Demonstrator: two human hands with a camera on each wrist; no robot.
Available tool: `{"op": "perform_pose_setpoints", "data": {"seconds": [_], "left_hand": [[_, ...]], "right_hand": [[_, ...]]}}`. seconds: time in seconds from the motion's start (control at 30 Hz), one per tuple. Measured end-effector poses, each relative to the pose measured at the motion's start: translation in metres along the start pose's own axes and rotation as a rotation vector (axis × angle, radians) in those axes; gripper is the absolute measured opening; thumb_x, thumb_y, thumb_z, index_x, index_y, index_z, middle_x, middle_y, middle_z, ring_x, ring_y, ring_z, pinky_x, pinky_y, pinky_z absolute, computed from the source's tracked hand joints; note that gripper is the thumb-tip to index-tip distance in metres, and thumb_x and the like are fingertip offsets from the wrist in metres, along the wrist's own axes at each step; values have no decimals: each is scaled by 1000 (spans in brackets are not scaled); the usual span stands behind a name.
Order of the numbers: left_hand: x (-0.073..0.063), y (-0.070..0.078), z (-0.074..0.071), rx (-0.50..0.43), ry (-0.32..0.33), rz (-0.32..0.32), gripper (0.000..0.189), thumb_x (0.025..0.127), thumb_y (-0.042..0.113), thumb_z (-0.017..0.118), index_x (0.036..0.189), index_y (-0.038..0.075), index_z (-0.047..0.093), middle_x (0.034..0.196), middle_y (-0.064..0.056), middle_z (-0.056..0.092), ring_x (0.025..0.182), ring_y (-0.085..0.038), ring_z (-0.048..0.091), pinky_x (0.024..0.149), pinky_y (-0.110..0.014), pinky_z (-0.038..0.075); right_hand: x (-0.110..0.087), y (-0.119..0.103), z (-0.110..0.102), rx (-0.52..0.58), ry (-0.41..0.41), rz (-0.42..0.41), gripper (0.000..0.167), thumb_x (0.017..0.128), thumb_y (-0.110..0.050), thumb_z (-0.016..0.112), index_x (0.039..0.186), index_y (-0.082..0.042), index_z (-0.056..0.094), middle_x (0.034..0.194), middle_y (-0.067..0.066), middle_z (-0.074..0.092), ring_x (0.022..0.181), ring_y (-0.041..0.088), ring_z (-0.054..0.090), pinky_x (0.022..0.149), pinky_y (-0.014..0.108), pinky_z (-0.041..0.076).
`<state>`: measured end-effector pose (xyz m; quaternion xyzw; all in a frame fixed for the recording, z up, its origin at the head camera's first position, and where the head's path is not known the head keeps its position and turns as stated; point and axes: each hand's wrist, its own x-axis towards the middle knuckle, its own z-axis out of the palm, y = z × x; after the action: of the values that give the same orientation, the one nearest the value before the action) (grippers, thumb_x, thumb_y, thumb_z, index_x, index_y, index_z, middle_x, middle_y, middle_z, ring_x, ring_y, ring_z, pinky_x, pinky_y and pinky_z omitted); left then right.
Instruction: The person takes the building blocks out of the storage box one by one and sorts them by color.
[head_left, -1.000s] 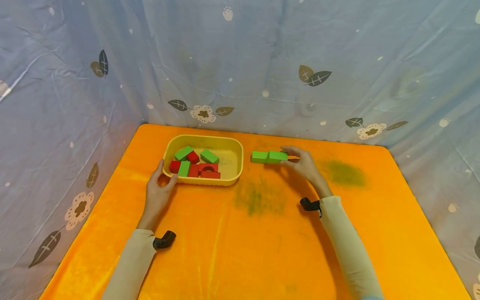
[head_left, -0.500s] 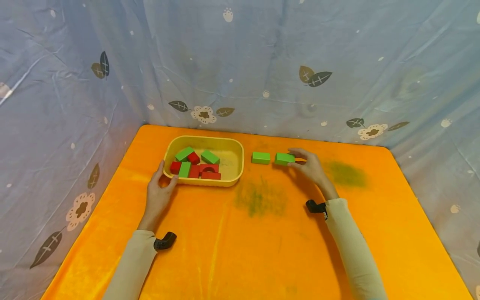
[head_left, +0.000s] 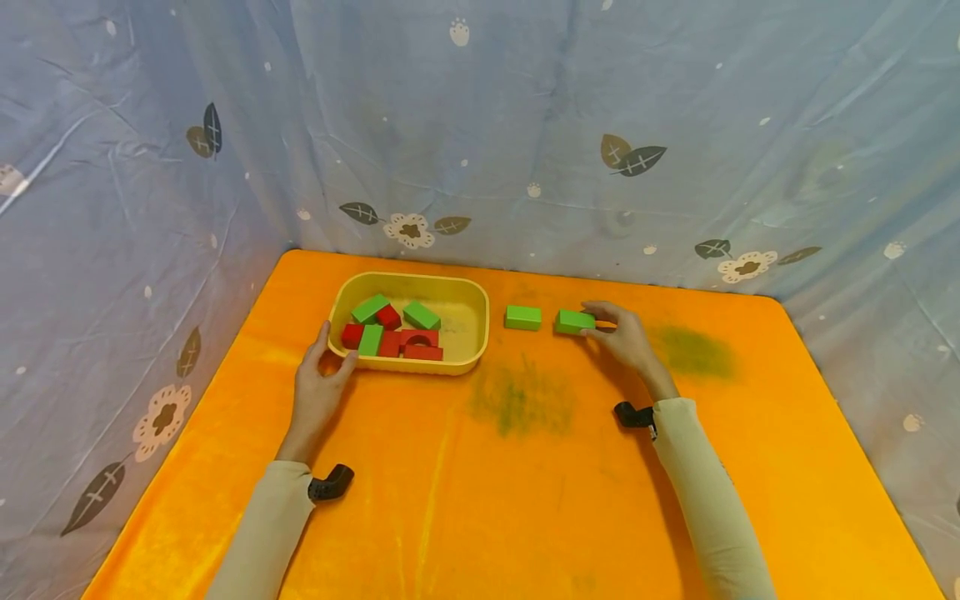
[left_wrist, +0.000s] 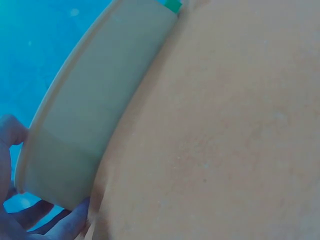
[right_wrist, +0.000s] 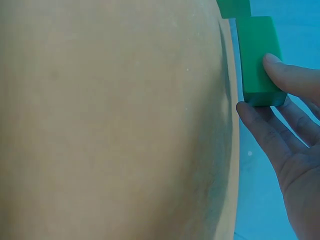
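My right hand pinches one end of a green rectangular block between thumb and fingers, close over the table. In the right wrist view, the thumb lies along the side of the held block. A second green block lies to its left, with a gap between the two. Farther left is a yellow plastic tub containing green and red blocks. My left hand grips the tub's near left corner, thumb at the front rim and fingers at the left side.
An orange cloth with dark green smudges covers the table. Pale blue patterned curtains enclose it at the back and sides. Inside the tub, a red arch block and several other blocks sit mostly toward the left.
My right hand has drawn its green block to the right, away from the other green block, so a gap has opened between them. The left hand and tub stay put.
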<state>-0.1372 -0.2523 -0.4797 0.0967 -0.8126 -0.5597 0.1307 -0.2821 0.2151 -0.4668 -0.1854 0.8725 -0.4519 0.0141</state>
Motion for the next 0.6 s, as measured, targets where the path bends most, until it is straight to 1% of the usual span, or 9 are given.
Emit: {"op": "perform_pose_setpoints", "data": {"seconds": [0.13, 0.2, 0.37, 0.43, 0.6], "left_hand": [[0, 0, 0, 3, 4, -2, 73, 96, 23, 64, 157, 14, 23, 157, -16, 29, 145, -31, 25, 118, -46, 22], [0, 1, 0, -2, 2, -2, 74, 96, 22, 64, 157, 14, 23, 157, -16, 28, 145, -31, 25, 118, -46, 22], [-1, 1, 1, -8, 2, 3, 74, 96, 22, 65, 157, 14, 23, 157, -17, 29, 145, -31, 25, 118, -46, 21], [0, 1, 1, -6, 4, 5, 74, 96, 22, 65, 156, 13, 23, 156, -18, 30, 144, -31, 26, 118, -46, 22], [0, 0, 1, -11, 7, 9, 73, 96, 21, 64, 156, 13, 24, 157, -17, 29, 145, -31, 25, 118, -46, 22]], "right_hand": [[0, 3, -1, 6, -4, -1, 49, 89, -7, 71, 135, 2, 55, 129, 22, 59, 119, 37, 55, 95, 48, 50], [-2, -5, -2, 1, -12, -3, 49, 90, -2, 69, 135, 5, 54, 129, 25, 59, 119, 40, 54, 95, 50, 50], [-1, -2, -3, 6, -20, -2, 49, 90, 2, 67, 135, 9, 52, 129, 29, 57, 119, 44, 53, 97, 52, 48], [2, 10, -2, 7, -19, -4, 49, 89, -1, 69, 136, 6, 53, 130, 27, 57, 119, 42, 54, 97, 52, 48], [3, 12, -3, -19, -34, -13, 49, 90, -5, 69, 135, 4, 54, 129, 25, 59, 116, 40, 56, 97, 50, 49]]}}
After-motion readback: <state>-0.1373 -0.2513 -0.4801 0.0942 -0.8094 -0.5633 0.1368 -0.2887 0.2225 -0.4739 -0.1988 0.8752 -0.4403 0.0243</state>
